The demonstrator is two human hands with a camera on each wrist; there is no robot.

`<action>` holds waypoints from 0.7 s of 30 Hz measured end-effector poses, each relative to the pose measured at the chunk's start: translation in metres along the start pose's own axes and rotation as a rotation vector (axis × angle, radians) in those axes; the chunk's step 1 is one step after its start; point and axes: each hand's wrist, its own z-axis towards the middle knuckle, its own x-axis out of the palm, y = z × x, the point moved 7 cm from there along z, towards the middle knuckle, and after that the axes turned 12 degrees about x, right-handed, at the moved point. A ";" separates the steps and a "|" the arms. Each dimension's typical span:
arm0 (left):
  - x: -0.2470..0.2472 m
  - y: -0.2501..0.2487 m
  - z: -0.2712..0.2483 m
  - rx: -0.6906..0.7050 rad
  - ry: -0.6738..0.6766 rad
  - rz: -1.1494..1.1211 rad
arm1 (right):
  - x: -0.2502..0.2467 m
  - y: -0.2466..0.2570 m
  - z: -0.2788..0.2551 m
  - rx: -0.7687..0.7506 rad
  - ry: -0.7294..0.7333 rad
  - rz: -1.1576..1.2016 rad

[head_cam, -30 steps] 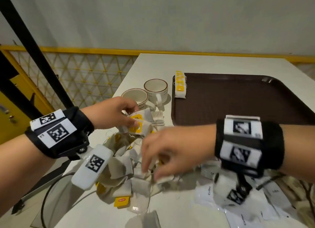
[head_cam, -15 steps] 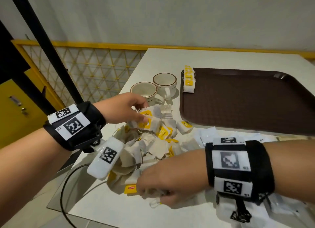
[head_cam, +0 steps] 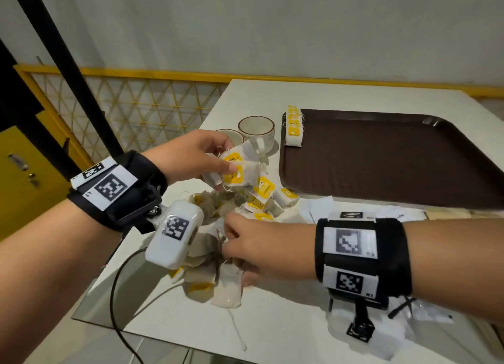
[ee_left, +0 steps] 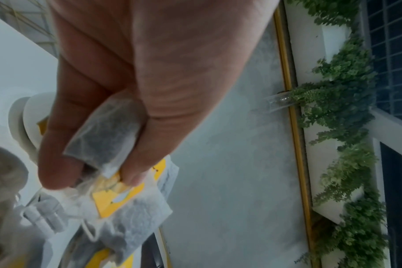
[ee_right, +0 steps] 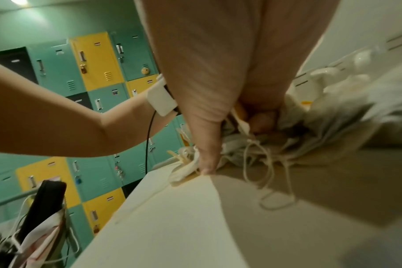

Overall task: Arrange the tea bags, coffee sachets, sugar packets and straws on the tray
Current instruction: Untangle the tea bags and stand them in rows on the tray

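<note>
A heap of tea bags [head_cam: 253, 203] with yellow tags lies on the white table [head_cam: 286, 331] left of the brown tray [head_cam: 381, 159]. My left hand [head_cam: 196, 156] pinches a few tea bags [ee_left: 117, 141] and holds them above the heap. My right hand [head_cam: 261, 252] is down in the near part of the heap, its fingers curled round tea bags [ee_right: 239, 127] with strings trailing. A neat stack of tea bags [head_cam: 294, 129] lies at the tray's far left edge. White sachets [head_cam: 319, 208] lie between the heap and the tray.
Two cups [head_cam: 256, 130] stand just beyond the heap, close to my left hand. The table's near left corner and edge [head_cam: 109, 320] are beside the heap, with a black cable [head_cam: 114, 295] hanging there. More white packets [head_cam: 425, 317] lie under my right forearm.
My left hand has lifted its tea bags higher off the heap. My right hand went from the heap's near edge up into it and gathered bags.
</note>
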 end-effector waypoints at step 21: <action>0.003 0.005 -0.014 -0.020 0.020 -0.062 | -0.003 0.016 0.002 -0.325 0.014 0.066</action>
